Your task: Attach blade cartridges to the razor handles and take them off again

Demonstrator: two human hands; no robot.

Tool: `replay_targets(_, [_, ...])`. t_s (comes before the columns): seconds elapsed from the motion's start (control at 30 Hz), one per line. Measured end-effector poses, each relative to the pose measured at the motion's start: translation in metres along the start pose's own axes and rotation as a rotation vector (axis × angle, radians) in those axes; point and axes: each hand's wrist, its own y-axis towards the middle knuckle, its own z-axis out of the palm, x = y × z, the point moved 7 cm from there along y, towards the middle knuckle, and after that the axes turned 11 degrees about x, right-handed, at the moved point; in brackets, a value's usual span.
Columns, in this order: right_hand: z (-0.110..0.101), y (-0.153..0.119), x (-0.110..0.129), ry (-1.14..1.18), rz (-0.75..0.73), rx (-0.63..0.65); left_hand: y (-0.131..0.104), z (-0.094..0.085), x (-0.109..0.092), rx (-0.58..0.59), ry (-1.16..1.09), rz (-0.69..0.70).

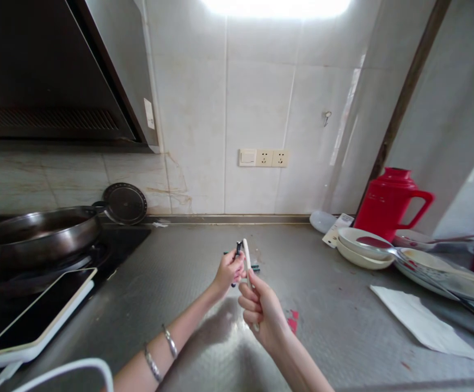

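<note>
Near the middle of the view, my left hand (229,270) pinches a small black object (238,248) that stands upright between the fingertips; what it is I cannot make out. Just to its right, my right hand (263,310) is wrapped round a thin white stick-like object (247,256), its upper end pointing up and its lower end showing below the fist. The two hands are close together above the grey metal counter (204,348). Behind them, small dark green pieces (255,268) are partly hidden by the fingers.
A pan (41,234) sits on the stove at left, with a phone on a white block (41,316) and a white cable (69,367) in front. At right are a red thermos (387,204), stacked bowls (363,261), plates with utensils, and a white napkin (424,324).
</note>
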Motion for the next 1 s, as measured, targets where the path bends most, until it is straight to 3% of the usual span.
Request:
replay_targets(0.13, [-0.006, -0.005, -0.001, -0.131, -0.064, -0.005, 0.001, -0.010, 0.000, -0.061, -0.027, -0.009])
replay_targets(0.23, [-0.003, -0.001, 0.043, -0.439, -0.356, 0.007, 0.002, -0.014, 0.003, -0.098, -0.055, -0.040])
replay_targets(0.33, [-0.004, 0.016, 0.098, -0.926, -0.555, -0.062, 0.001, -0.015, 0.010, -0.128, -0.090, -0.102])
replay_targets(0.4, [-0.013, 0.034, 0.125, -1.232, -0.579, -0.151, 0.000, -0.014, 0.015, -0.141, -0.110, -0.129])
replay_targets(0.47, [-0.028, 0.052, 0.138, -1.497, -0.510, -0.255, -0.002, -0.015, 0.018, -0.169, -0.119, -0.142])
replay_targets(0.57, [-0.047, 0.069, 0.137, -1.790, -0.406, -0.421, -0.004, -0.016, 0.022, -0.216, -0.132, -0.161])
replay_targets(0.7, [-0.054, 0.074, 0.123, -1.990, -0.394, -0.465, -0.006, -0.016, 0.027, -0.243, -0.164, -0.186])
replay_targets(1.0, [-0.071, 0.064, 0.139, -2.041, -0.369, -0.489, -0.006, -0.016, 0.024, -0.263, -0.198, -0.155])
